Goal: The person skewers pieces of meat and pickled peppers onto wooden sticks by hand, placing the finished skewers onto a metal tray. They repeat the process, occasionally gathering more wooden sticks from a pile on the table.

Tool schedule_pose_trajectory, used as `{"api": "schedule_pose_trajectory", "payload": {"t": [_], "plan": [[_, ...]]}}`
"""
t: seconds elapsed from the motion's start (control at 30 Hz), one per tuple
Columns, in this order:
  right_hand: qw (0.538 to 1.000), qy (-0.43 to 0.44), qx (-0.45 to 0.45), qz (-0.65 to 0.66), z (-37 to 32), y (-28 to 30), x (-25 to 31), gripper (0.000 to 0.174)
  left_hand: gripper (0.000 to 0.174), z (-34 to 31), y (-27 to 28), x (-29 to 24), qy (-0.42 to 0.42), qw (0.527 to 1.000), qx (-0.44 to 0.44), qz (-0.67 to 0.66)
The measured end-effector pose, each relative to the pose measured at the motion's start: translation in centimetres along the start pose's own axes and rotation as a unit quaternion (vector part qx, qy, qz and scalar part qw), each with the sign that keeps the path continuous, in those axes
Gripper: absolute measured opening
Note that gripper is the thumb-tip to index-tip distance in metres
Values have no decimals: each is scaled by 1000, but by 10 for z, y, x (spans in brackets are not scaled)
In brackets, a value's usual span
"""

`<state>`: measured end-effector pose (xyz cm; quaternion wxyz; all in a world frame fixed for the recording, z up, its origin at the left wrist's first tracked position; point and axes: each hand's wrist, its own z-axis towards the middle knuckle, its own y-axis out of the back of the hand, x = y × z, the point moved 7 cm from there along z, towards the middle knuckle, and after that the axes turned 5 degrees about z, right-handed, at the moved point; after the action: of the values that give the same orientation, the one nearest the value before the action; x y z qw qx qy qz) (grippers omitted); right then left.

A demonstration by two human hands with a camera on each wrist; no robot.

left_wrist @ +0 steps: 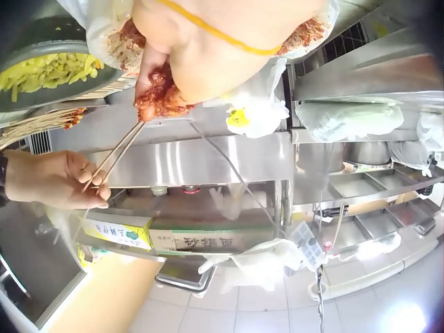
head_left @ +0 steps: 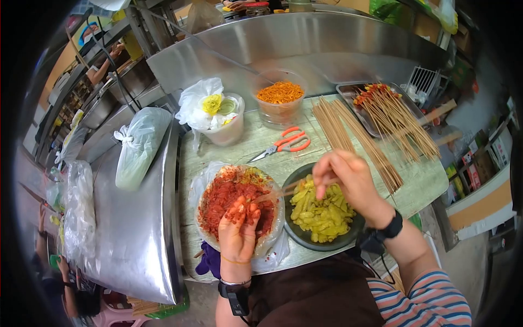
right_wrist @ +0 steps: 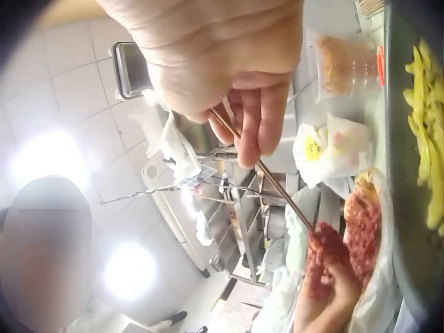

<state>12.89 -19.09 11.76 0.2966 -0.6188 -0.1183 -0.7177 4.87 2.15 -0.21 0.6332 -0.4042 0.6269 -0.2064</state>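
My left hand (head_left: 238, 234), its fingers coated in red marinade, holds a piece of red-marinated meat (left_wrist: 163, 100) over a plastic-lined bowl (head_left: 279, 226) of the same red meat (head_left: 220, 191). My right hand (head_left: 348, 177) pinches thin bamboo skewers (left_wrist: 123, 152) near one end. It hovers above a dark bowl (head_left: 291, 231) of yellow-green pickled peppers (head_left: 327, 215). In both wrist views the skewers slant from the right fingers to the meat in the left hand, their far ends at the meat. Left fingers and marinade partly cover the held piece.
Orange-handled scissors (head_left: 286, 143) lie behind the bowls. Beyond stand a tub of orange shreds (head_left: 280, 94) and a bag-topped white tub (head_left: 226, 133). Bare skewers (head_left: 359, 139) lie at right, beside a metal tray (head_left: 348, 101) with loaded skewers (head_left: 395, 117). A steel counter (head_left: 125, 234) adjoins at left.
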Motion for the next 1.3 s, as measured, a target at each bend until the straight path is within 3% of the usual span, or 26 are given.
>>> {"api": "schedule_pose_trajectory", "payload": {"t": [0.1, 0.17, 0.43, 0.5, 0.57, 0.63, 0.7, 0.97, 1.17, 1.27, 1.3], "plan": [[997, 71, -15, 18, -24, -12, -1, 33, 27, 2, 1, -2, -26, 999, -1, -22], [986, 154, 0, -67, -32, -21, 1, 31, 27, 2, 2, 0, -33, 999, -13, -22], [953, 223, 50, -197, -40, -51, 7, 18, 28, 2, 7, -1, -45, 997, -32, -45], [922, 289, 60, -250, -42, -58, 11, 11, 27, 1, 3, -2, -47, 997, -40, -36], [913, 299, 72, -267, -42, -62, 10, 10, 27, 2, 3, -3, -49, 997, -46, -28], [904, 310, 86, -282, -43, -66, 6, 11, 30, 3, 10, -1, -47, 996, -71, -4], [866, 346, 92, -349, -50, -76, 2, 19, 30, 4, 14, 0, -55, 995, -80, 7], [849, 384, 107, -348, -51, -85, -5, 31, 27, 4, 10, -6, -79, 991, -102, -16], [846, 376, 89, -368, -47, -91, -14, 25, 28, 0, 11, 0, -89, 989, -108, 48], [855, 358, 68, -369, -44, -88, -15, 20, 27, 2, 6, -1, -112, 989, -64, 74], [877, 337, 63, -337, -40, -89, -19, 19, 26, 2, 2, -3, -126, 988, -49, 74]]}}
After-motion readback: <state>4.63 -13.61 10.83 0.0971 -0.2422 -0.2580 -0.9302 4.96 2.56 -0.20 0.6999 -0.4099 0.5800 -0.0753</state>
